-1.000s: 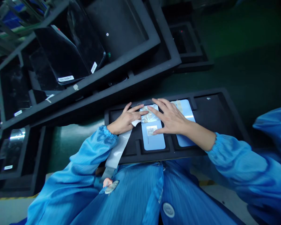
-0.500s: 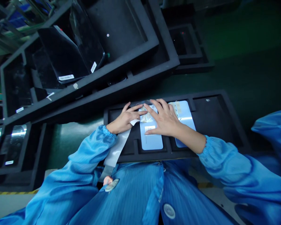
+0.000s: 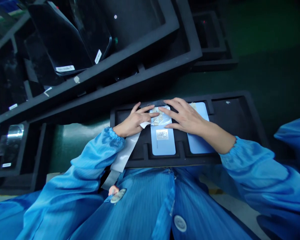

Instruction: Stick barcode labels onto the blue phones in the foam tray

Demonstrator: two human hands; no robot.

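A light blue phone back panel [image 3: 163, 145] with a white printed label [image 3: 162, 134] lies in the black foam tray [image 3: 162, 162]. Clear film [image 3: 162, 120] covers its upper part. My left hand [image 3: 135, 122] rests at its upper left, two fingers stretched onto the film. Its lower fingers are curled on a white strip [image 3: 127, 151] that hangs down toward my lap. My right hand [image 3: 186, 116] is open, fingers spread over the panel's upper right edge; whether every fingertip touches is unclear. Partly under that hand lies a second light blue panel [image 3: 198, 145].
Larger black foam trays [image 3: 150, 60] rise behind, with dark glossy panels [image 3: 62, 40] leaning in them. Another tray with a dark panel [image 3: 12, 143] stands at the left. A blue sleeve-like cloth [image 3: 295, 136] shows at the right edge.
My right hand has shifted right and drawn back, uncovering the label and more of the film. My left hand stays at the film with the strip. The view has tilted slightly.
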